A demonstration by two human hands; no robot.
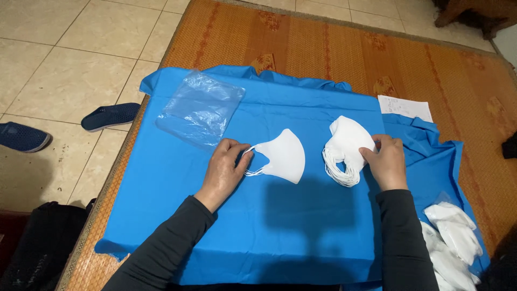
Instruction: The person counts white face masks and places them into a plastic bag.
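Note:
My left hand [225,167] pinches the ear loops of a single folded white face mask [284,156] that lies flat on the blue cloth [301,231]. To its right my right hand [386,160] grips a stack of several white masks [346,150], loops hanging at the bottom. Both forearms are in dark sleeves. Just beyond my left hand lies a clear plastic bag [200,108], flat on the cloth.
The cloth covers a woven orange mat [323,43] on a tiled floor. More bagged white masks [452,242] sit at the lower right. A white paper slip [405,106] lies past the stack. Dark shoes [110,116] and a black bag [43,242] are at the left.

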